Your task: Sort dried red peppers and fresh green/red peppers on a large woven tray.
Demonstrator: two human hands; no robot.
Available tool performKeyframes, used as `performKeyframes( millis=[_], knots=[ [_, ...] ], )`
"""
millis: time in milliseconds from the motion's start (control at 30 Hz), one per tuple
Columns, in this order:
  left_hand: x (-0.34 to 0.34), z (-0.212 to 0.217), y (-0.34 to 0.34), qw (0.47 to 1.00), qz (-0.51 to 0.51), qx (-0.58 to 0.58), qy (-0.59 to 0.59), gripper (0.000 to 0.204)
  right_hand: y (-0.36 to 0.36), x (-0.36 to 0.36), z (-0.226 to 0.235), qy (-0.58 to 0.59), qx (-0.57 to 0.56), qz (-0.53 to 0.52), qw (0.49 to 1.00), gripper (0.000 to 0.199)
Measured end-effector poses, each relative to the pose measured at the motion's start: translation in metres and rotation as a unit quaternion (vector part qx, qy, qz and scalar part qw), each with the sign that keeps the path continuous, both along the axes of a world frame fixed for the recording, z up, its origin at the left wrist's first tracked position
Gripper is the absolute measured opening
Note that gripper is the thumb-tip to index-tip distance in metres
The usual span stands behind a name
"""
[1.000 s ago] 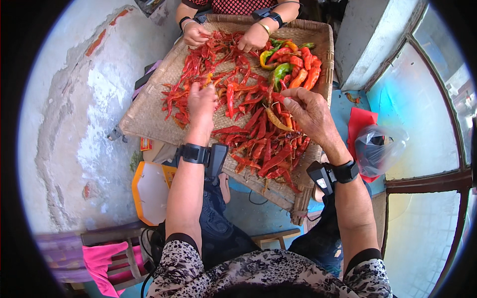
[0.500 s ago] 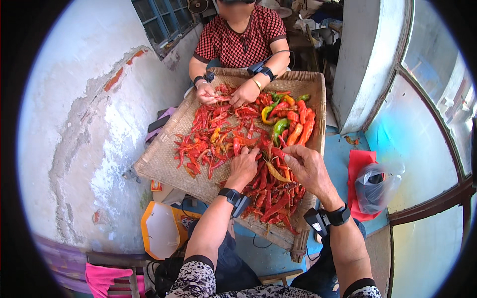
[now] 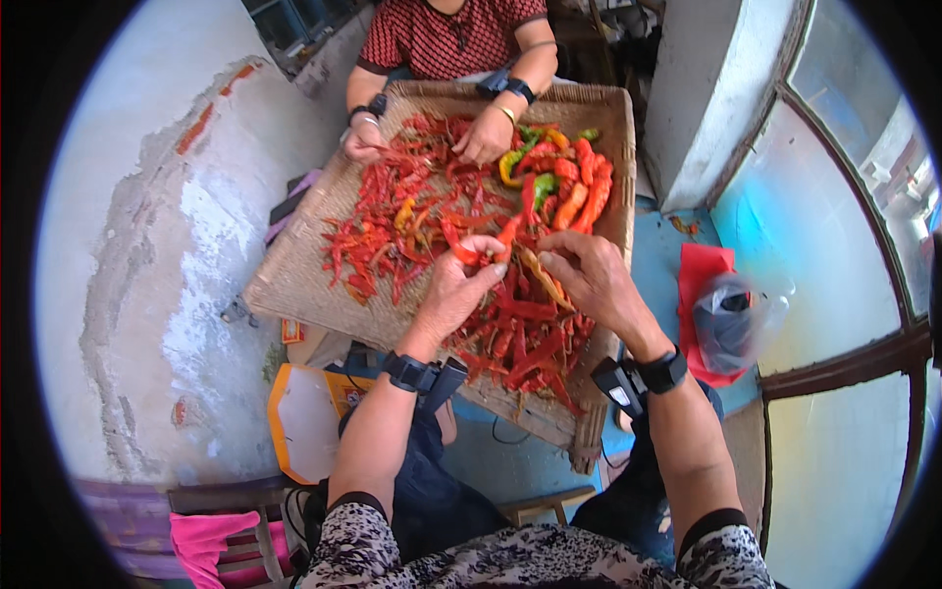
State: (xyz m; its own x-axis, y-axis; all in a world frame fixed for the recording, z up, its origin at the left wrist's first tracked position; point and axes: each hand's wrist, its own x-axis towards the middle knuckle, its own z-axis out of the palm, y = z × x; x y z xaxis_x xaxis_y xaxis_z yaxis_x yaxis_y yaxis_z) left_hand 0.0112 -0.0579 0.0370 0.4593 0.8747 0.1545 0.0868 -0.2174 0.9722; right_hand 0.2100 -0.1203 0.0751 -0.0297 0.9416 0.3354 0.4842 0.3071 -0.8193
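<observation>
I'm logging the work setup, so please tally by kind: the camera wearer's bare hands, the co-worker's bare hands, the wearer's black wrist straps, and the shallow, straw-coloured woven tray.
Wearer's bare left hand and bare right hand: 2
Co-worker's bare hands: 2
Wearer's black wrist straps: 2
Shallow, straw-coloured woven tray: 1
Total: 7

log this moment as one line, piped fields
left hand: holding red pepper | right hand: close by, hold unclear | woven tray: bearing peppers | co-worker's hand: among peppers
</observation>
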Motion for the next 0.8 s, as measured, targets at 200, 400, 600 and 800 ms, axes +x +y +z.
performKeyframes(
  millis=[200,400,600,800],
  knots=[
    [0.012,-0.007,-0.017,0.996,-0.045,0.071,0.017,0.026,0.01,-0.014,-0.025,-0.002,-0.033,-0.005,0.999,0.032],
    [-0.012,-0.01,-0.019,0.996,-0.061,-0.007,0.069,0.025,0.026,-0.033,-0.051,0.109,0.053,-0.047,0.992,0.021],
    [0.0,-0.003,-0.024,0.993,-0.037,-0.073,0.08,0.024,0.02,-0.011,-0.055,0.091,0.045,-0.082,0.991,0.016],
    [0.008,-0.024,-0.021,0.995,-0.029,-0.081,-0.053,0.07,0.005,-0.01,-0.036,0.149,-0.017,0.1,0.984,0.014]
  ],
)
